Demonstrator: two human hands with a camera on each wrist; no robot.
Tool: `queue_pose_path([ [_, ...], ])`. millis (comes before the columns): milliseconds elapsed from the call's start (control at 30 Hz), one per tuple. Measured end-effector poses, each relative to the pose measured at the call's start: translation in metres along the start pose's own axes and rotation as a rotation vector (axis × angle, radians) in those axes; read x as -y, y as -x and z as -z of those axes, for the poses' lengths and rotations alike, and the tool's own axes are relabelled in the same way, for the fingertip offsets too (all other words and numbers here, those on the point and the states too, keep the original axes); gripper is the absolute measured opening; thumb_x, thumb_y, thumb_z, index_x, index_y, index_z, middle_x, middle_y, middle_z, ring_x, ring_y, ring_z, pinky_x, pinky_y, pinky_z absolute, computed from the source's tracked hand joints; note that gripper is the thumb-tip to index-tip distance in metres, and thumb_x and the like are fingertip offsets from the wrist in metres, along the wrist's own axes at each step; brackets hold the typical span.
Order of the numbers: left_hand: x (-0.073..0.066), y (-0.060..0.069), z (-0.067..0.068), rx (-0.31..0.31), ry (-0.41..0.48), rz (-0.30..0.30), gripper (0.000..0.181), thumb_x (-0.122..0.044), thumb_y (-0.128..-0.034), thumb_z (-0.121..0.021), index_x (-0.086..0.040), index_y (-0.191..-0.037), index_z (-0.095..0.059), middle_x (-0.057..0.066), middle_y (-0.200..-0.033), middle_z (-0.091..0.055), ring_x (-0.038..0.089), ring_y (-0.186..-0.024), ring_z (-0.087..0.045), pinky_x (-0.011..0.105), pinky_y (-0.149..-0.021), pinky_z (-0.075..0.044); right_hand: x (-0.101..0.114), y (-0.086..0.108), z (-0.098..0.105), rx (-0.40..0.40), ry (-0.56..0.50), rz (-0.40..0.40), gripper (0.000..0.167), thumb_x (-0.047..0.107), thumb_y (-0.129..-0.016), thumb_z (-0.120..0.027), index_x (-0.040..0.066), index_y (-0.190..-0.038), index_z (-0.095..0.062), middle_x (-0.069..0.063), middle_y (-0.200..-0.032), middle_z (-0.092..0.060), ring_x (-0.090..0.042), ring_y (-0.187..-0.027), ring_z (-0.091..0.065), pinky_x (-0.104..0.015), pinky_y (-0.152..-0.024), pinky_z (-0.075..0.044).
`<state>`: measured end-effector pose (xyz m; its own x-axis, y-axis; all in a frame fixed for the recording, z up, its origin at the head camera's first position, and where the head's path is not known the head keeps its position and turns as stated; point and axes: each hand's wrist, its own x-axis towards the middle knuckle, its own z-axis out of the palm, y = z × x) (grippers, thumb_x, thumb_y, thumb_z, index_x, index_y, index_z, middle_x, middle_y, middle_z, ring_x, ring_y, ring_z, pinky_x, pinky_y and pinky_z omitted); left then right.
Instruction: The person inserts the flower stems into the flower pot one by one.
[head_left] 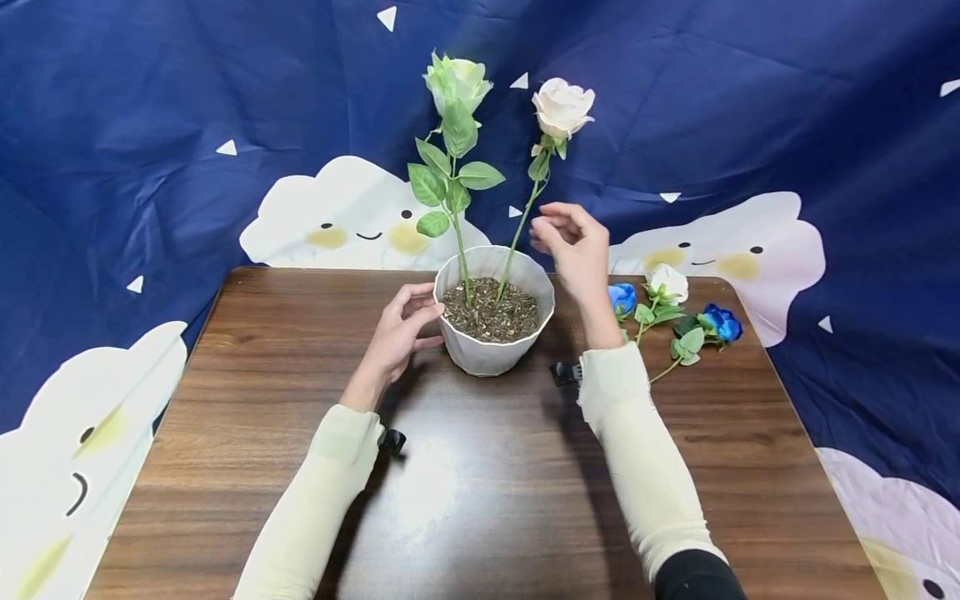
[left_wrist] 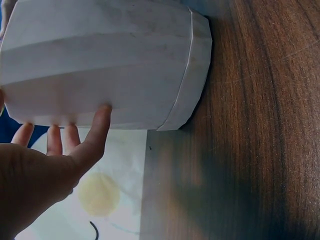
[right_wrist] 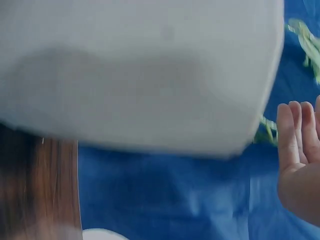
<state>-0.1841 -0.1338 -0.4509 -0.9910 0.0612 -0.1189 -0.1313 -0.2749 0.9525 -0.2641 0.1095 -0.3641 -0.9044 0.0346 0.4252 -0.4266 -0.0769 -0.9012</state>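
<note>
Touching the pot [head_left: 482, 357], my left hand [head_left: 396, 331] spreads loosely. Empty, fingers relaxed, my right hand [head_left: 581, 250] hovers beside the cream rose [head_left: 562, 111].

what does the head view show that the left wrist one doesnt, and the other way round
Only the head view: the soil inside the white pot, the greenish rose and cream rose standing in it, and a white rose and two blue roses lying to the right.

Only the left wrist view: a close-up of the pot's side, with a ridge line clear near its base.

Both: the pot, the left grip at its side, the wooden table and part of the cloud-print backdrop.
</note>
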Motion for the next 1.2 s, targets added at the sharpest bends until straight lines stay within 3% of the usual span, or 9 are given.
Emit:
queue_pose_path([
  [200, 0.0, 0.0, 0.0, 0.007, -0.005, 0.003, 0.047, -0.007, -0.0974, -0.063, -0.003, -0.141, -0.049, 0.013, -0.126, -0.05, 0.021, -0.109, -0.057, 0.057, -0.092, -0.058, -0.001, 0.009, 0.035, -0.092, -0.074, -0.027, 0.013, -0.009, -0.091, -0.069, -0.004, -0.102, -0.07, -0.009, -0.083, -0.072, -0.018, -0.072, -0.072, -0.029, -0.068, -0.064],
  [400, -0.002, -0.001, -0.001, 0.009, -0.005, 0.003, 0.047, -0.007, -0.0971, -0.063, -0.003, -0.141, -0.049, 0.015, -0.127, -0.05, 0.021, -0.11, -0.056, 0.056, -0.091, -0.058, -0.007, 0.021, 0.068, -0.188, -0.121, -0.09, 0.014, -0.007, -0.092, -0.069, -0.008, -0.106, -0.068, -0.009, -0.084, -0.073, -0.017, -0.071, -0.071, -0.03, -0.065, -0.064],
  [567, -0.002, 0.001, 0.0, 0.005, -0.008, 0.007, 0.047, -0.006, -0.0975, -0.063, -0.002, -0.142, -0.047, 0.015, -0.128, -0.05, 0.021, -0.109, -0.057, 0.057, -0.091, -0.058, -0.013, 0.027, 0.088, -0.215, -0.125, -0.137, 0.013, -0.001, -0.093, -0.07, 0.0, -0.106, -0.07, -0.012, -0.088, -0.074, -0.018, -0.073, -0.072, -0.03, -0.065, -0.064],
  [767, 0.0, 0.002, -0.001, -0.003, -0.002, 0.006, 0.045, -0.006, -0.098, -0.062, -0.003, -0.141, -0.048, 0.014, -0.126, -0.052, 0.02, -0.107, -0.058, 0.058, -0.093, -0.056, -0.016, 0.034, 0.106, -0.267, -0.139, -0.202, 0.021, -0.001, -0.092, -0.071, -0.006, -0.112, -0.067, -0.01, -0.087, -0.075, -0.016, -0.07, -0.072, -0.028, -0.064, -0.064],
  [1067, 0.0, 0.001, -0.001, 0.01, 0.002, 0.005, 0.047, -0.007, -0.0972, -0.063, -0.003, -0.142, -0.048, 0.019, -0.13, -0.05, 0.024, -0.11, -0.057, 0.061, -0.094, -0.055, -0.021, 0.044, 0.147, -0.393, -0.17, -0.377, 0.033, 0.001, -0.092, -0.072, -0.009, -0.121, -0.059, -0.008, -0.087, -0.074, -0.017, -0.069, -0.071, -0.027, -0.062, -0.064],
  [1200, -0.001, 0.002, -0.001, 0.006, 0.003, 0.004, 0.047, -0.007, -0.0971, -0.063, -0.003, -0.142, -0.048, 0.019, -0.13, -0.05, 0.025, -0.111, -0.057, 0.061, -0.094, -0.055, -0.028, 0.05, 0.159, -0.414, -0.177, -0.423, 0.029, 0.001, -0.093, -0.071, -0.007, -0.118, -0.061, -0.007, -0.085, -0.074, -0.016, -0.067, -0.07, -0.027, -0.061, -0.063],
])
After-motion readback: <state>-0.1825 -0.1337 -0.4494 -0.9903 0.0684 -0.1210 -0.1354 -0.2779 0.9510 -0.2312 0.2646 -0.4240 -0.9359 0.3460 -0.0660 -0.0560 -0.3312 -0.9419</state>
